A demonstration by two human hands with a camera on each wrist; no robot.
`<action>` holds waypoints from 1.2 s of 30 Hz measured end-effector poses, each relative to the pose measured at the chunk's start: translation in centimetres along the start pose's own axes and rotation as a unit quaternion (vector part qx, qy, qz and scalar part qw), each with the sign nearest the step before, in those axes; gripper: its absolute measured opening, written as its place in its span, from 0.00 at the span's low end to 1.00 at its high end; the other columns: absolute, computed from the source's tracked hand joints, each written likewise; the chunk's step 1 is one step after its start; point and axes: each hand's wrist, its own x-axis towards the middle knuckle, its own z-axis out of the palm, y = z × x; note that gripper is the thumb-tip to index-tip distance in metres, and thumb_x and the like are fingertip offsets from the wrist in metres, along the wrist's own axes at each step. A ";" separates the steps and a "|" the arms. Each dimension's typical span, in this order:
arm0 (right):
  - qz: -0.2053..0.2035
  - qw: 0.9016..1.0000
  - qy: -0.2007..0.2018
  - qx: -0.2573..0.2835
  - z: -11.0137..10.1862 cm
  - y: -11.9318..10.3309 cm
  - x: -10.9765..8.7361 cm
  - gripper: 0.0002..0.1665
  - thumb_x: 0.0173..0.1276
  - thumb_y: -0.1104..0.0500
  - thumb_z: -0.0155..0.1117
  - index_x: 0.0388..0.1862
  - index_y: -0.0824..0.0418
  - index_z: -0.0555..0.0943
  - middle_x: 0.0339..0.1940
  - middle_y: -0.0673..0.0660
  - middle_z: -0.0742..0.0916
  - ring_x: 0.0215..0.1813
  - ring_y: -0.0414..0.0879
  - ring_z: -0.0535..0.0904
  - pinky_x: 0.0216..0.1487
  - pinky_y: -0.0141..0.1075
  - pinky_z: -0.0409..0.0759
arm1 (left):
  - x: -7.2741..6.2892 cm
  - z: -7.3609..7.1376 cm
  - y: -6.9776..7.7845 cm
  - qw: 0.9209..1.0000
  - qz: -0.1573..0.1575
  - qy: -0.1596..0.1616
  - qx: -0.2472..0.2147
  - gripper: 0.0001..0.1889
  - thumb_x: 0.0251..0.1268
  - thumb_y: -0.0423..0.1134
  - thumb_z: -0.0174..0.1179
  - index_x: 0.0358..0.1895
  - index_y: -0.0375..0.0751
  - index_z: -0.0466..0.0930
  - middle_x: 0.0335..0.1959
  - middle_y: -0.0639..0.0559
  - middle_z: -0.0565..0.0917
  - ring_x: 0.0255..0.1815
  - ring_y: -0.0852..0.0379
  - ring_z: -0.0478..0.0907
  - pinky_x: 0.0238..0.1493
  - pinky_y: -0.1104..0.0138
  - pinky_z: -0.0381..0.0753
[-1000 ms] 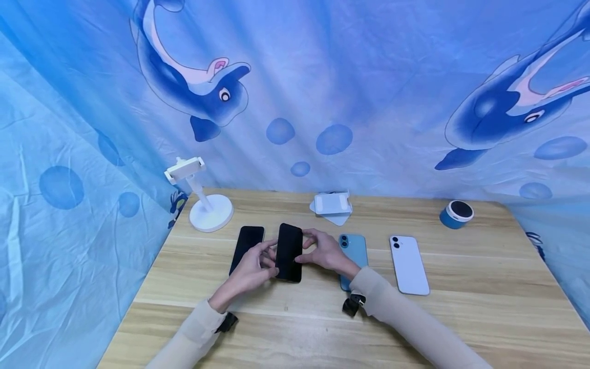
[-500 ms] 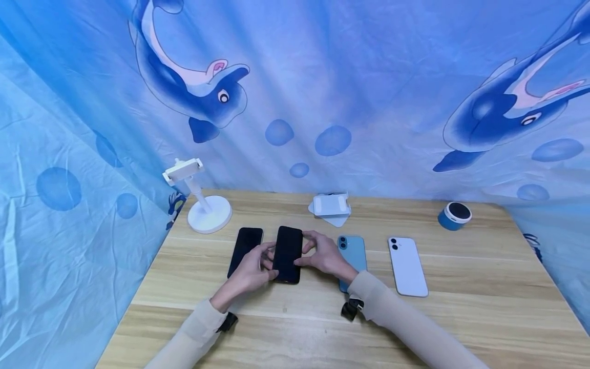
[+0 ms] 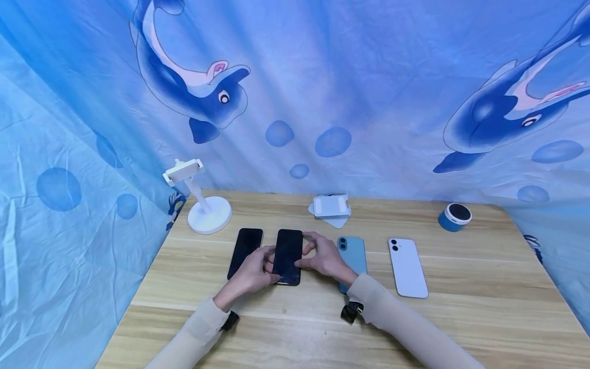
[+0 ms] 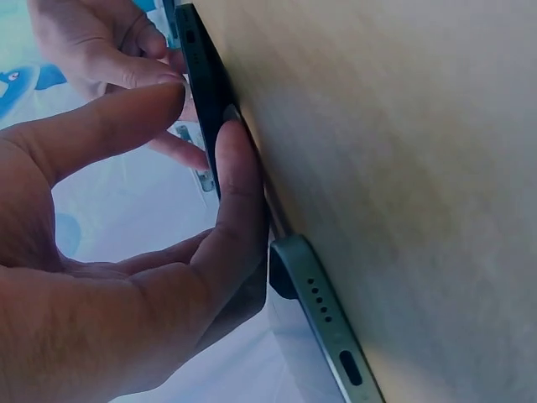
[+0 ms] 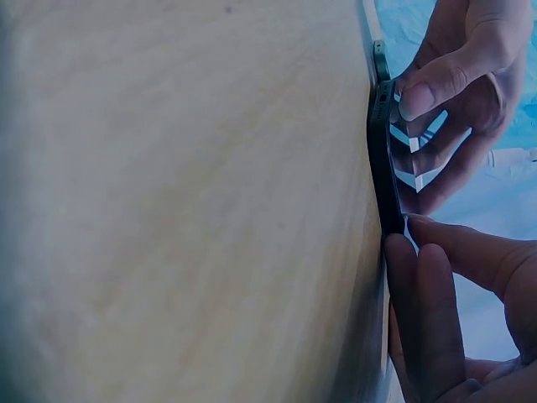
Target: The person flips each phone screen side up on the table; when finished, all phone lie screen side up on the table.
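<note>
A phone with a dark screen (image 3: 288, 256) lies face up between both hands, low over the table. My left hand (image 3: 252, 269) pinches its lower left edge, thumb on top and a finger beneath, as the left wrist view shows. At the opposite long edge, my right hand (image 3: 324, 254) grips with thumb and fingertips, close up in the right wrist view (image 5: 470, 311). Beside the left hand lies a second dark-screened phone (image 3: 246, 248), partly covered by that hand. Under the right wrist is a blue phone (image 3: 354, 251), camera side up.
A white phone (image 3: 408, 267) lies back up farther right. Along the back stand a round-based white phone stand (image 3: 209, 215), a small folding white stand (image 3: 332, 206) and a blue-and-white cylinder (image 3: 455, 217). Blue dolphin curtain (image 3: 392, 102) hangs behind the wooden table (image 3: 295, 333).
The held phone has come down slightly toward the table and the near edge. Both hands keep their hold with little movement; the other phones stay put.
</note>
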 end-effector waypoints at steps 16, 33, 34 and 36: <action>0.005 0.995 -0.043 0.091 0.0 0.4 -0.2 0.53 0.58 0.62 0.82 0.80 0.56 0.66 0.45 0.59 0.87 0.26 0.43 0.87 0.33 0.37 0.87 | 0.0 -0.2 0.8 0.996 0.015 -0.002 0.089 0.42 0.51 0.33 0.78 0.72 0.28 0.70 0.38 0.49 0.76 0.38 0.58 0.71 0.52 0.61 0.71; -0.034 0.992 -0.091 0.080 -3.4 0.8 -1.4 0.49 0.63 0.57 0.79 0.80 0.59 0.66 0.52 0.62 0.87 0.40 0.46 0.90 0.39 0.40 0.85 | -0.5 1.0 2.1 0.990 0.056 0.039 0.126 0.43 0.57 0.44 0.78 0.75 0.38 0.70 0.54 0.40 0.78 0.47 0.48 0.77 0.49 0.53 0.79; -0.037 0.992 -0.092 0.081 -3.8 0.9 -1.5 0.48 0.63 0.57 0.79 0.79 0.60 0.67 0.53 0.63 0.86 0.41 0.46 0.90 0.39 0.40 0.86 | -0.6 1.2 2.3 0.989 0.065 0.045 0.125 0.42 0.57 0.44 0.78 0.75 0.39 0.71 0.56 0.40 0.78 0.51 0.47 0.78 0.52 0.52 0.79; -0.040 0.992 -0.091 0.081 -4.5 1.1 -1.6 0.46 0.65 0.58 0.78 0.78 0.62 0.68 0.54 0.64 0.86 0.42 0.46 0.90 0.39 0.42 0.86 | -0.7 1.7 2.7 0.987 0.085 0.057 0.121 0.40 0.58 0.43 0.78 0.74 0.39 0.72 0.60 0.39 0.78 0.57 0.43 0.78 0.59 0.48 0.78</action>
